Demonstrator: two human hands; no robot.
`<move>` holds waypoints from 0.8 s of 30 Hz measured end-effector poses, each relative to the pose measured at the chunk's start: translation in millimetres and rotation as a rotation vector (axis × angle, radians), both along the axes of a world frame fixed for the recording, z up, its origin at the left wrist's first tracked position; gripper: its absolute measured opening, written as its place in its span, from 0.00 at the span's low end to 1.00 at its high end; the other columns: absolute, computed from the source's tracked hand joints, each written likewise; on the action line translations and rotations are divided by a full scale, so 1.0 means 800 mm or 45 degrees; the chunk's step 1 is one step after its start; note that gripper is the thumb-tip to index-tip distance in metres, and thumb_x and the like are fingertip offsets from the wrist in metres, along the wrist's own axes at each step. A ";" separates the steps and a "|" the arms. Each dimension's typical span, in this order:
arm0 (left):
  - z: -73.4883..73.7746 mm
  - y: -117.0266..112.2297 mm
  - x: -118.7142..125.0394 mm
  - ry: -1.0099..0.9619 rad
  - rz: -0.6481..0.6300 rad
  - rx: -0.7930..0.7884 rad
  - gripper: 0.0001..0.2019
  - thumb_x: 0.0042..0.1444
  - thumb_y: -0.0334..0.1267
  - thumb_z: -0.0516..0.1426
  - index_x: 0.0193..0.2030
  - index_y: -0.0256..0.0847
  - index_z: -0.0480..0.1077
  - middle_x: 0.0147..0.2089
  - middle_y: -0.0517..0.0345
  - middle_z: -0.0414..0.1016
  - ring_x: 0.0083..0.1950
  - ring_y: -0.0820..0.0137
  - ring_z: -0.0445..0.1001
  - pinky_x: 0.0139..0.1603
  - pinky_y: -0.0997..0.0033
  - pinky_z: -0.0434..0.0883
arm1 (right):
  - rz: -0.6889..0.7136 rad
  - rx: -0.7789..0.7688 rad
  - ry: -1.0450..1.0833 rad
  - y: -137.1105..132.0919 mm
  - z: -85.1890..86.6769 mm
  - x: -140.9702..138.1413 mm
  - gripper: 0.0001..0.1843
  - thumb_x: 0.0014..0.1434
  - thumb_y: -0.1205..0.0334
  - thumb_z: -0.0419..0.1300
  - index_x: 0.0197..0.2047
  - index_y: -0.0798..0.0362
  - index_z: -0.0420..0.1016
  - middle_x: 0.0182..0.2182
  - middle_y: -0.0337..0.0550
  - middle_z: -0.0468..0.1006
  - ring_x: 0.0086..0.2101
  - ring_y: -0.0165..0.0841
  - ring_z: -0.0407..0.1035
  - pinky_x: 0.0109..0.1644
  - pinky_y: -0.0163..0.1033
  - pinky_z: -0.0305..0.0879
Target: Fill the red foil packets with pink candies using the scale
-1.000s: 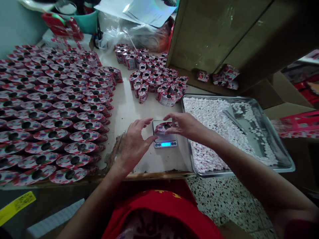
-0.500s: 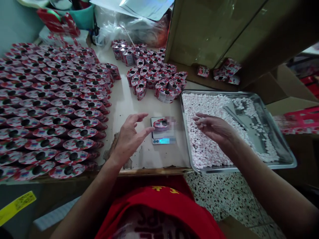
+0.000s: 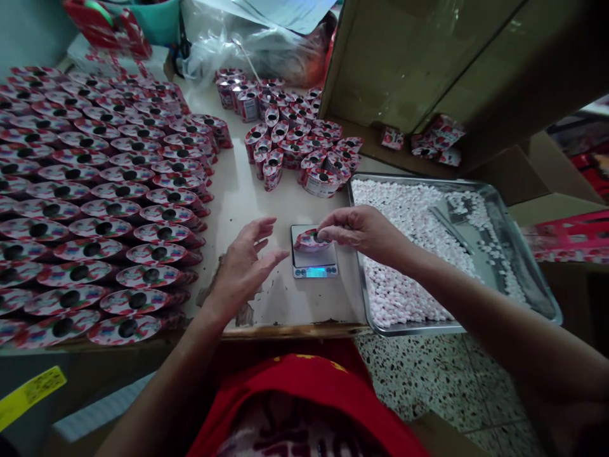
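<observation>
A small digital scale (image 3: 314,261) with a lit blue display lies on the table, and one red-and-white printed packet (image 3: 305,240) with a round hole on top rests on it. My right hand (image 3: 368,233) is over the packet's right end, thumb and fingers pinched together at the hole. Whatever is between those fingertips is hidden. Just left of the scale, my left hand (image 3: 245,261) is open, its fingers apart and holding nothing. Small white pellet-like pieces (image 3: 409,282) fill much of the metal tray (image 3: 370,314) under my right forearm.
Rows of similar packets (image 3: 111,209) cover the table's left side. A looser group of packets (image 3: 299,143) stands behind the scale. A flat metal scraper-like piece (image 3: 451,228) lies in the tray. Behind it, a large cardboard box (image 3: 404,63) holds several packets (image 3: 440,136).
My right hand has moved left from above the tray to the packet on the scale. My left hand stays open beside the scale.
</observation>
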State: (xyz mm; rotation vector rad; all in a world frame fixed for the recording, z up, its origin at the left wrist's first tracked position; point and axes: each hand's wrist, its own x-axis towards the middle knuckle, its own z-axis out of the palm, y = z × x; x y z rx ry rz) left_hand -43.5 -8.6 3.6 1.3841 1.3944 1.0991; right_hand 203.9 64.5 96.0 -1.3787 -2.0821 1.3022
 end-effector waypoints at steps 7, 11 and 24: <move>-0.007 -0.002 0.000 0.082 -0.045 0.004 0.33 0.57 0.44 0.71 0.67 0.51 0.69 0.67 0.47 0.74 0.68 0.56 0.74 0.67 0.48 0.74 | -0.030 0.033 -0.063 0.007 -0.006 -0.007 0.23 0.58 0.40 0.72 0.40 0.54 0.88 0.22 0.36 0.71 0.26 0.30 0.62 0.32 0.39 0.52; -0.006 -0.002 -0.001 0.120 -0.045 0.014 0.31 0.58 0.45 0.70 0.67 0.51 0.69 0.67 0.48 0.75 0.67 0.56 0.75 0.65 0.49 0.75 | -0.106 -0.073 0.073 0.010 -0.014 -0.005 0.25 0.63 0.37 0.67 0.32 0.53 0.83 0.22 0.38 0.71 0.25 0.29 0.60 0.31 0.38 0.52; 0.016 -0.010 0.010 0.166 -0.044 0.009 0.27 0.59 0.45 0.69 0.64 0.49 0.72 0.65 0.48 0.77 0.65 0.56 0.76 0.64 0.49 0.75 | -0.158 0.037 0.054 0.014 -0.019 -0.015 0.21 0.54 0.42 0.76 0.31 0.52 0.81 0.21 0.37 0.70 0.25 0.29 0.60 0.30 0.38 0.51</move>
